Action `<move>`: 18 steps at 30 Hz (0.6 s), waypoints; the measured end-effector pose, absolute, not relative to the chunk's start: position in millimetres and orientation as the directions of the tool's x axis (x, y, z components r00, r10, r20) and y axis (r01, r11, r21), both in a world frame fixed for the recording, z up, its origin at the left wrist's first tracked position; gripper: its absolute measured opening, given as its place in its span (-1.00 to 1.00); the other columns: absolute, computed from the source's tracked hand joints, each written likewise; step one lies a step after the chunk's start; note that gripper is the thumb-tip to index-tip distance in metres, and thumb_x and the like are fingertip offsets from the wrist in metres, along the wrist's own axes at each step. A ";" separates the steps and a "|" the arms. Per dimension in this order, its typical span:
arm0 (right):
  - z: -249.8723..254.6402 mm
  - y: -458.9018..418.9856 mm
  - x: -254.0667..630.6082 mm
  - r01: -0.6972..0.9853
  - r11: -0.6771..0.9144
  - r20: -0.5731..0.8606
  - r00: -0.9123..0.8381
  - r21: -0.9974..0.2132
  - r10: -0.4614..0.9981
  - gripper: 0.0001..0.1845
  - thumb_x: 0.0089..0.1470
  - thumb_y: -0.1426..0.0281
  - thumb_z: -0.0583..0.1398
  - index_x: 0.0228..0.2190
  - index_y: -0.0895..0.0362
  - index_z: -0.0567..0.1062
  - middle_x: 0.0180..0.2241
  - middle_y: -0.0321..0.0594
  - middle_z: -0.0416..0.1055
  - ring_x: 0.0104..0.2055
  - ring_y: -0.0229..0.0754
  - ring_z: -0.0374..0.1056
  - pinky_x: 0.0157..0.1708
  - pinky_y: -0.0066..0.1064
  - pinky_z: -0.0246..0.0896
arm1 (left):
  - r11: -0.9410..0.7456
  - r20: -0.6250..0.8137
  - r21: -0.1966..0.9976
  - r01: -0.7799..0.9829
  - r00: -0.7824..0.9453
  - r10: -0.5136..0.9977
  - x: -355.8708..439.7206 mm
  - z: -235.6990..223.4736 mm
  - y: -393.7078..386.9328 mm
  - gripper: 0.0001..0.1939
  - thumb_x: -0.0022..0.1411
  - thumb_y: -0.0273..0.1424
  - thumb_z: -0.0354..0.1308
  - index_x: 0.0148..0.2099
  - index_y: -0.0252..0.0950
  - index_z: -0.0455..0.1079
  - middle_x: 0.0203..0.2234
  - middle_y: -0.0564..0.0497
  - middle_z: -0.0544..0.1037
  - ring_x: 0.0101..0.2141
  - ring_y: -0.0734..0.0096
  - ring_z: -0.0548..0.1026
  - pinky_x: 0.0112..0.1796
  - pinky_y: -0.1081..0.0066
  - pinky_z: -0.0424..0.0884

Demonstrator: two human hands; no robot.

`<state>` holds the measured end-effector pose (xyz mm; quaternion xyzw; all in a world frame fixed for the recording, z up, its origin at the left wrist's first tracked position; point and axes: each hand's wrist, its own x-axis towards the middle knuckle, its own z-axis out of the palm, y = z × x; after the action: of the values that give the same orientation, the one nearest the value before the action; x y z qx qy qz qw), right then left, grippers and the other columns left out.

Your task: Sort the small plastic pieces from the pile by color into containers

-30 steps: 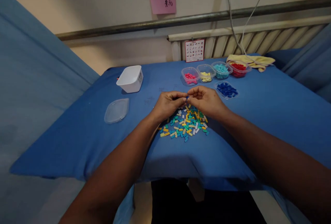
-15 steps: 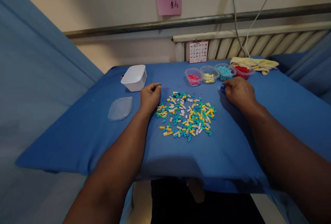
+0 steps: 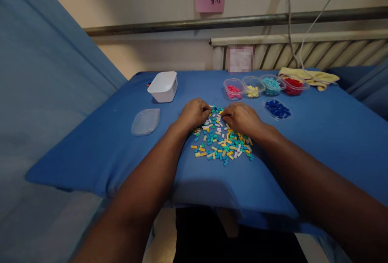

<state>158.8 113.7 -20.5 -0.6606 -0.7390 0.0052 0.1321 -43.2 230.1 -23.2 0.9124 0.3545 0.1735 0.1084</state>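
Observation:
A heap of small bricks [image 3: 222, 143] in yellow, green, blue and white lies on the blue-covered table [image 3: 318, 133] in front of me. My left hand [image 3: 194, 113] rests on the heap's far left edge with its fingers curled down into the bricks. My right hand [image 3: 241, 118] lies on the far right edge, fingers bent and pinched toward the left hand. What either hand holds is hidden. A shallow clear tub of dark blue bricks [image 3: 277, 109] sits just right of my right hand.
Behind the heap stand clear tubs of pink bricks [image 3: 234, 89], yellow bricks [image 3: 253, 89], cyan bricks [image 3: 272, 85] and red bricks [image 3: 293, 84]. A white tub [image 3: 163, 86] and a clear lid [image 3: 146, 121] lie at the left. A yellow cloth [image 3: 312, 77] lies at the back right.
My hands parted from above the heap: the right went to the dark blue tub, the left out to the side. Both have now come back onto the heap's far edge.

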 end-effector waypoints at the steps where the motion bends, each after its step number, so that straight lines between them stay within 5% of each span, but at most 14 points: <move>1: -20.8 113.5 160.0 0.975 0.124 0.190 -0.089 -0.184 0.978 -0.68 0.39 0.31 0.22 -0.01 0.04 0.75 -0.06 -0.03 0.67 0.01 0.07 0.51 -0.07 -0.23 0.28 | -0.719 0.228 0.321 0.616 0.687 0.690 -44.7 -22.2 230.8 -0.78 0.29 -0.41 0.23 -0.20 -0.24 0.74 -0.25 -0.11 0.69 -0.17 0.16 0.59 -0.08 0.25 0.45; 12: -20.4 108.5 160.3 0.970 0.189 0.277 -0.142 -0.152 0.950 -0.71 0.41 0.38 0.16 -0.14 0.14 0.70 -0.16 0.02 0.67 -0.09 0.06 0.50 -0.04 -0.19 0.23 | -0.746 0.204 0.110 0.657 0.720 0.664 -51.6 -4.4 215.0 -0.77 0.36 -0.39 0.14 -0.12 -0.28 0.63 -0.15 -0.20 0.68 -0.07 -0.05 0.58 0.02 0.06 0.40; 14: -22.2 106.3 164.1 0.953 0.177 0.342 -0.086 -0.245 0.936 -0.75 0.39 0.37 0.17 -0.12 0.13 0.67 -0.14 0.00 0.67 -0.09 0.06 0.51 -0.06 -0.20 0.25 | -0.734 0.247 0.209 0.646 0.691 0.679 -50.5 -6.4 214.8 -0.76 0.41 -0.35 0.13 -0.06 -0.30 0.61 -0.17 -0.20 0.68 -0.11 0.01 0.58 0.00 0.08 0.41; 18: -30.7 102.7 167.9 0.789 0.231 0.433 0.049 -0.570 0.900 -0.79 0.36 0.34 0.20 -0.09 0.09 0.63 -0.18 -0.12 0.68 -0.16 -0.02 0.55 -0.14 -0.24 0.33 | -0.545 0.262 0.739 0.397 0.575 0.775 -41.2 -15.6 209.8 -0.74 0.34 -0.26 0.27 -0.04 -0.31 0.60 -0.24 -0.08 0.68 -0.25 0.27 0.57 -0.16 0.29 0.46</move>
<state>167.9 102.7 -30.7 -0.6158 -0.6856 0.0731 0.3814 -41.2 209.8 -15.6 0.8278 0.3539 0.2952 0.3200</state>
